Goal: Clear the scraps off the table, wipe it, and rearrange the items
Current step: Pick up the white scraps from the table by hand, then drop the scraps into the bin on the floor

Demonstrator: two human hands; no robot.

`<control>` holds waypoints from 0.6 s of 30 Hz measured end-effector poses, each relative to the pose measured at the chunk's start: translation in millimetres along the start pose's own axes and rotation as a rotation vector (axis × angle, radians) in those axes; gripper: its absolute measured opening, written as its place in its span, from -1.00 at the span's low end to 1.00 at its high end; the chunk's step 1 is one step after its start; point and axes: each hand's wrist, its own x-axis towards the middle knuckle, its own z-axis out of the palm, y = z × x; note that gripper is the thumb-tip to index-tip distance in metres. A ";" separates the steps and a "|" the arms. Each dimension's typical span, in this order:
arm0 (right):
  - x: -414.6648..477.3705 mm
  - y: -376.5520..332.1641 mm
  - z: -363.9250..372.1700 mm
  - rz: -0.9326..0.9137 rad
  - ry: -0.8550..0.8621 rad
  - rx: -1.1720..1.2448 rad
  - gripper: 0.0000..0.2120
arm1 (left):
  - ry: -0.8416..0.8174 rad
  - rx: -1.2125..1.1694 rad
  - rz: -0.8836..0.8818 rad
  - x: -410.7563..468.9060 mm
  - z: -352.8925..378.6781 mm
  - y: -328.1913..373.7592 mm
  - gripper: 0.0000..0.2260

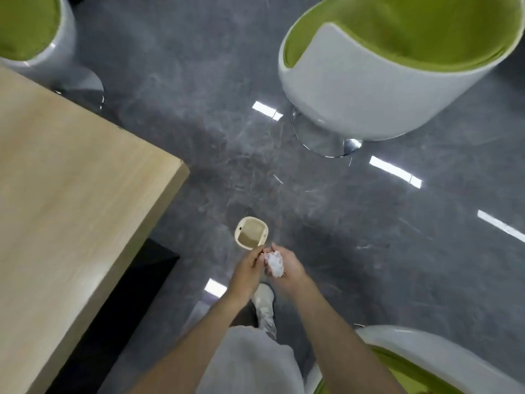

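Head view, looking steeply down: the paper wad (274,263) sits in the right hand (288,275), whose fingers curl up round it from below like a cup. The left hand (246,270) comes in from 9 o'clock with its fingers bent toward the wad's edge. Blur hides whether it pinches the paper or only touches it, so I cannot tell.

By my judgement the wad is very light and soft, gives under any squeeze, and cannot break. The risk is that it is loose: crumpled scraps can shed small bits or spring open when the grip slackens. The best hold is therefore an enclosing one, with the palm beneath and the fingers closed over the top, rather than a pinch at one corner. It is dry-looking and rough enough not to slip.

The wad is bright white, irregular and spiky with creases. It shows no print that I can make out, and it fills most of the right palm.

It hangs in the air above the grey floor (227,132), well clear of the worktop (71,180), which lies off at 9 o'clock. Just beyond the hands at 11 o'clock stands a small cream waste bin (262,227) on the floor, its mouth open upward. The wad is near its rim but not yet over the opening. A green-lined white tub chair (369,89) stands at 1 o'clock.
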 end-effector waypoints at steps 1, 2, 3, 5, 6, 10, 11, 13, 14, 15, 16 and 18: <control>23.6 2.0 -7.7 0.020 0.012 0.020 -0.77 | 0.014 -0.006 -0.013 19.5 5.6 -14.2 -0.73; 45.1 3.6 -13.3 0.027 0.029 0.037 -0.76 | 0.030 -0.009 -0.026 39.2 10.2 -29.5 -0.72; 68.7 5.1 -19.5 0.026 0.051 0.044 -0.72 | 0.040 -0.019 -0.038 58.6 14.2 -45.0 -0.72; 114.7 6.2 -31.7 0.030 0.108 0.058 -0.66 | 0.054 -0.046 -0.064 96.0 20.5 -77.5 -0.72; 137.8 7.2 -37.3 0.033 0.134 0.066 -0.65 | 0.053 -0.069 -0.082 114.4 22.9 -93.8 -0.71; 223.0 12.1 -55.5 0.009 0.177 0.115 -0.73 | 0.023 -0.104 -0.146 186.7 26.8 -154.4 -0.70; 240.4 14.7 -57.4 0.009 0.175 0.137 -0.72 | 0.037 -0.124 -0.155 203.9 25.5 -167.3 -0.72; 269.5 19.2 -59.1 0.004 0.156 0.206 -0.70 | 0.085 -0.148 -0.185 235.9 21.4 -189.4 -0.76; 282.9 21.2 -60.6 0.001 0.150 0.248 -0.69 | 0.098 -0.150 -0.200 249.3 19.3 -199.4 -0.77; 293.3 23.1 -60.7 -0.004 0.148 0.262 -0.68 | 0.102 -0.151 -0.221 260.2 17.1 -208.5 -0.78; 302.0 25.1 -61.8 -0.001 0.158 0.261 -0.67 | 0.105 -0.144 -0.235 268.4 15.2 -215.8 -0.76; 309.3 26.1 -62.3 -0.008 0.191 0.252 -0.65 | 0.129 -0.106 -0.243 279.3 13.5 -222.8 -0.70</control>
